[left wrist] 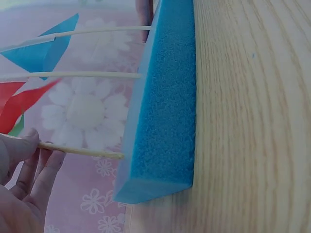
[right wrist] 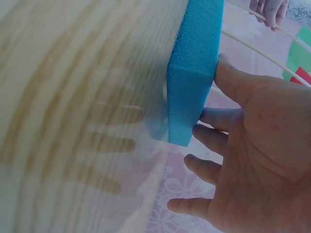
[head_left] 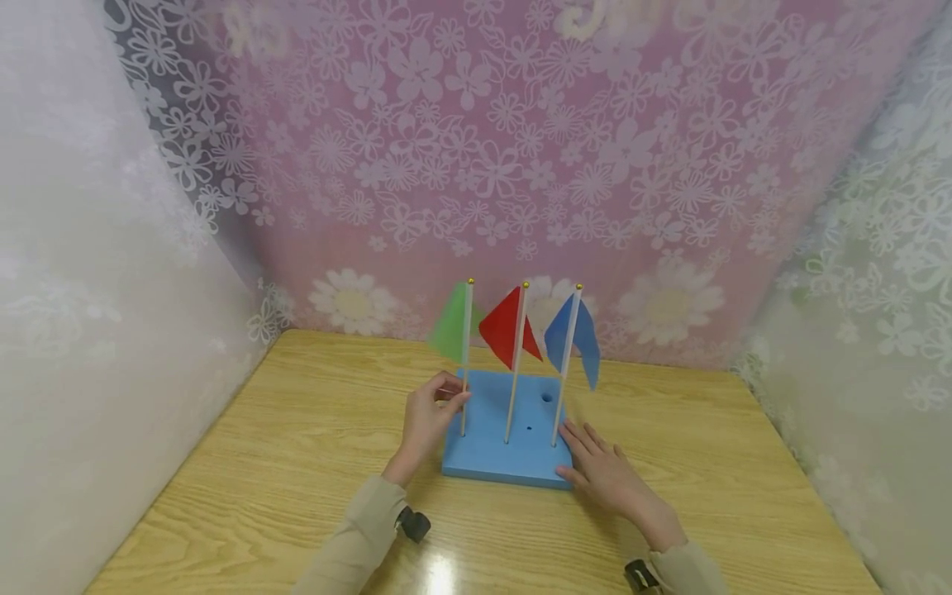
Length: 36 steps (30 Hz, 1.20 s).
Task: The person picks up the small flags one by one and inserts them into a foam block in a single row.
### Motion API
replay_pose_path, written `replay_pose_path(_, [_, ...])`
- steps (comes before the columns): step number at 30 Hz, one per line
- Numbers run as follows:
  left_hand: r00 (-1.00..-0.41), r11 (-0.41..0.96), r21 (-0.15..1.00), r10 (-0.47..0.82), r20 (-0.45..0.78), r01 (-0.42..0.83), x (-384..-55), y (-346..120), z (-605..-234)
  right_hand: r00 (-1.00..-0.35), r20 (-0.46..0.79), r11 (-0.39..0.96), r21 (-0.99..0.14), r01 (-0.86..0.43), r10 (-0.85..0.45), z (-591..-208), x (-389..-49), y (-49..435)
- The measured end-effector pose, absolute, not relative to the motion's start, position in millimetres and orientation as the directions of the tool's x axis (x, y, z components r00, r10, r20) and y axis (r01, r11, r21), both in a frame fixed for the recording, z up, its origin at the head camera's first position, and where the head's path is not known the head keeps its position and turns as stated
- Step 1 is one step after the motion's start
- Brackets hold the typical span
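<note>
A blue foam block (head_left: 491,463) lies flat on the table, and three small flags on thin wooden sticks stand in it. From left to right they are a green flag (head_left: 449,326), a red flag (head_left: 502,326) and a blue flag (head_left: 584,339). My left hand (head_left: 430,417) pinches the green flag's stick (left wrist: 92,152) between thumb and fingers, above the block. At the block's right edge rests my right hand (head_left: 606,473), its fingers spread and fairly straight; in the right wrist view the thumb and some fingertips touch the foam.
Two holes show in the block's top, a larger hole (head_left: 546,397) near the back right and a smaller one (head_left: 529,428). The wooden table (head_left: 312,413) runs back to a pink flowered curtain (head_left: 506,165). Pale cloth walls (head_left: 111,289) stand at both sides.
</note>
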<state>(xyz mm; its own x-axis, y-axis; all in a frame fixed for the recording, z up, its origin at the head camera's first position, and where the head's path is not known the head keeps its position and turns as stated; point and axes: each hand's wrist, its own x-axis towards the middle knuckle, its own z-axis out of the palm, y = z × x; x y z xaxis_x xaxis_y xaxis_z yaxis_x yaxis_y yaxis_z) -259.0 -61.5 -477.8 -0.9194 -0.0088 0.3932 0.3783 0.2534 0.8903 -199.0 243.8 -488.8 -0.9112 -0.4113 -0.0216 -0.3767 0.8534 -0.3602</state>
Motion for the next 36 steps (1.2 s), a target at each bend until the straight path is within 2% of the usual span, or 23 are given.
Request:
replay_pose_path(8, [-0.914, 0.271, 0.877, 0.034, 0.404, 0.397, -262.1, -65.9, -478.7, -0.910, 0.017, 0.854, -0.341, -0.394, -0.414, -487.1, -197.5, 241.4])
replay_pose_path(19, [-0.912, 0.239, 0.880, 0.074, 0.405, 0.410, -262.0, -65.4, -482.8, -0.914, -0.019, 0.861, -0.343, -0.375, -0.405, -486.5, -197.6, 241.5])
replay_pose_path(36, [-0.913, 0.278, 0.870, 0.095, 0.396, 0.407, -264.2, -62.7, -480.2, -0.915, -0.022, 0.857, -0.360, -0.369, -0.403, -485.5, -196.9, 242.4])
